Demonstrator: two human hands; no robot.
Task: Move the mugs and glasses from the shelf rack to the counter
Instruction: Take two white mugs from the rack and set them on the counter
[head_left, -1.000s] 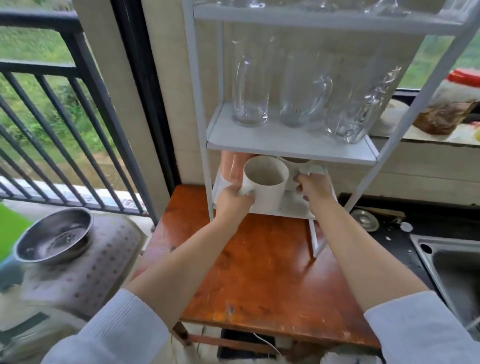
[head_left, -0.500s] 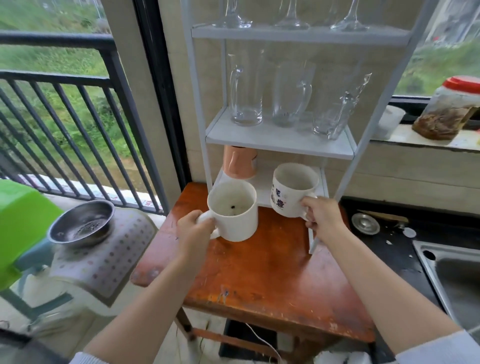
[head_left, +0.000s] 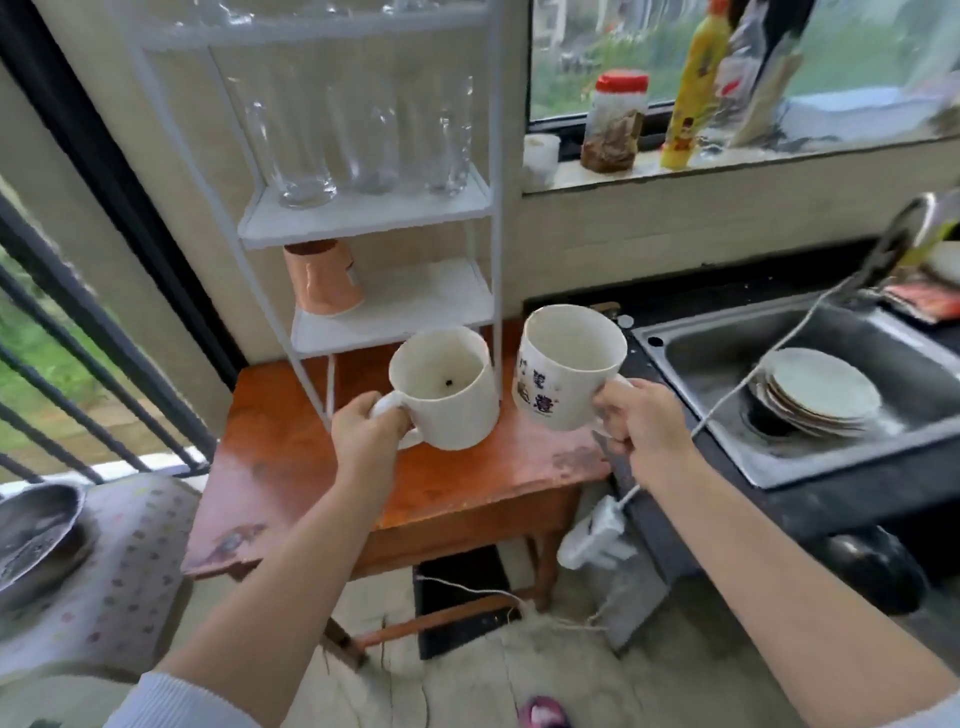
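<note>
- Head view, hands: the left hand (head_left: 371, 434) grips the handle of a plain white mug (head_left: 444, 387), fingers curled round it. The right hand (head_left: 641, 423) grips the handle of a printed white mug (head_left: 563, 366) the same way.
- Head view, position of the mugs: both are held in the air, clear of the shelf rack (head_left: 363, 218), above the right end of the wooden table (head_left: 291, 467). Neither touches any surface. The printed mug tilts slightly toward the sink (head_left: 691, 353).
- Head view, left on the rack: a pink mug (head_left: 322, 278) sits upside down on the lower shelf; several clear glasses (head_left: 363, 135) stand on the shelf above. Blurred glassware shows on the top shelf; count cannot be told.
- Head view, destination: the dark bench (head_left: 841, 493) surrounds the sink, which holds stacked plates (head_left: 821, 389).
- Judgement: task at an early stage. Two mugs lifted, none set down; the pink mug and all the glasses remain to be moved.
</note>
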